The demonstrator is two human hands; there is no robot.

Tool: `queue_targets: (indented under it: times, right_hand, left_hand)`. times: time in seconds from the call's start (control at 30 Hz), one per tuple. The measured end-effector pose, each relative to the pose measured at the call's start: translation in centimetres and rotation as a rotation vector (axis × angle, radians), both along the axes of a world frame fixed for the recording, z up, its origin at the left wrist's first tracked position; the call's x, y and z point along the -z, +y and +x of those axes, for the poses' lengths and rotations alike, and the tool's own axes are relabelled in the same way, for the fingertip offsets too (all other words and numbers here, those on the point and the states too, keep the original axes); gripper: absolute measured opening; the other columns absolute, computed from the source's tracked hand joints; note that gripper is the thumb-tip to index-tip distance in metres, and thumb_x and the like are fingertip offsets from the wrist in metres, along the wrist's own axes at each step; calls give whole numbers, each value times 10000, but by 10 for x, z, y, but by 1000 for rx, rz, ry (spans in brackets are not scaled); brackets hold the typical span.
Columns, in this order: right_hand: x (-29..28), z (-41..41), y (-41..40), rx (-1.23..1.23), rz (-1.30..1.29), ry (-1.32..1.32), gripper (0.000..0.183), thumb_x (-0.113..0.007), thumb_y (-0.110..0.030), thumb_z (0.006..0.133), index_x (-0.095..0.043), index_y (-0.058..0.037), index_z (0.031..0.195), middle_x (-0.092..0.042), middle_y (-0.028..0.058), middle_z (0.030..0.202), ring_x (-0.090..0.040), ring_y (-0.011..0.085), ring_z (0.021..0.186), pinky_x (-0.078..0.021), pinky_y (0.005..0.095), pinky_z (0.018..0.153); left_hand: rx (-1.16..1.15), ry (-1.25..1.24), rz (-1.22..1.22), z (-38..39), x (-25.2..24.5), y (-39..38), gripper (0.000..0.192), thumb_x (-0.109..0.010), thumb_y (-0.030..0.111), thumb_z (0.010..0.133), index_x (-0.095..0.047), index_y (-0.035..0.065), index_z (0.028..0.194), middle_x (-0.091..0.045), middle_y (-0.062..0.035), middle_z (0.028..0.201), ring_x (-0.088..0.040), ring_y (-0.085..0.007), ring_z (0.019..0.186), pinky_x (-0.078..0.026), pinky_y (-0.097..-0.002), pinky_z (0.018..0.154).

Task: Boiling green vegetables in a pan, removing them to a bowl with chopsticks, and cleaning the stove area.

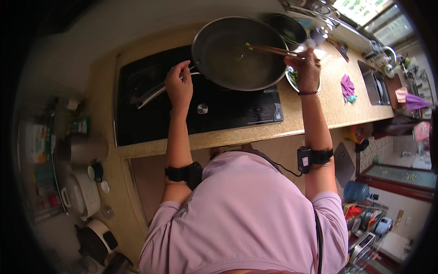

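Note:
A large dark wok (236,58) with cloudy liquid in it stands on the black glass cooktop (150,126). My right hand (308,70) holds a pair of wooden chopsticks (273,50) over the wok, and a small green piece is at their tips. Beneath that hand is a white-rimmed bowl (288,80) of chopped greens, partly hidden. My left hand (180,82) is over the cooktop beside the metal handle (152,96), fingers curled; whether it touches the handle cannot be told.
Behind the wok's right edge stands a dark pan (294,30) with greens. A purple cloth (347,87) lies on the stone counter (328,113), left of the sink (371,84). Along the left counter are a white lidded appliance (84,195) and a dark green mug (97,171).

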State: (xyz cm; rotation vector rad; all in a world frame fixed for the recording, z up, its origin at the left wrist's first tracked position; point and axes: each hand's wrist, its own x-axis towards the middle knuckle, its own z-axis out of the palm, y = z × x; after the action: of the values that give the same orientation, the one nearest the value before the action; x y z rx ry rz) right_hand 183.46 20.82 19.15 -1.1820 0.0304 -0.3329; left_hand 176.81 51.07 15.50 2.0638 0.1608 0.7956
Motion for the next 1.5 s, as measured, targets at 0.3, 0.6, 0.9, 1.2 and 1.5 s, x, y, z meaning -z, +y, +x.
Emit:
queue_targets:
  times: [0.3, 0.6, 0.9, 1.2, 1.5]
  right_hand:
    - [7, -12, -161, 275, -155, -50, 294, -380, -249, 911, -442, -9, 752, -514, 117, 671, -595, 226, 545, -561, 342, 534]
    - [52, 19, -304, -27, -146, 93, 292, -473, -278, 879, -453, -10, 764, -482, 59, 658, -601, 209, 539, -535, 292, 467]
    - [100, 70, -414, -236, -174, 146, 298, -446, -254, 895, -543, 27, 915, -571, 107, 786, -625, 206, 655, -540, 288, 565]
    - [106, 88, -378, -315, -412, 92, 266, -479, -216, 882, -577, 28, 919, -608, 91, 748, -620, 150, 644, -502, 229, 545]
    - [68, 49, -344, -249, -723, -112, 239, -478, -202, 880, -578, 13, 850, -594, 108, 717, -618, 164, 599, -472, 249, 512]
  left_hand:
    - [809, 209, -598, 18, 0, -164, 137, -501, 61, 838, -595, 27, 932, -611, -43, 812, -556, -80, 786, -431, -212, 729]
    - [437, 439, -540, 71, 98, -369, 347, -538, 86, 798, -472, 16, 1132, -541, -49, 898, -519, -95, 768, -423, -207, 697]
    - [130, 526, -1030, 117, 117, -470, 466, -481, 14, 816, -341, 45, 1259, -561, -42, 789, -563, -120, 626, -487, -257, 518]
    - [88, 515, -1064, 111, 114, -485, 466, -489, 11, 819, -353, 59, 1262, -543, -30, 753, -532, -94, 590, -479, -224, 488]
    - [165, 438, -1143, 96, 131, -463, 449, -485, 17, 821, -363, 65, 1251, -558, -36, 790, -562, -104, 630, -487, -233, 523]
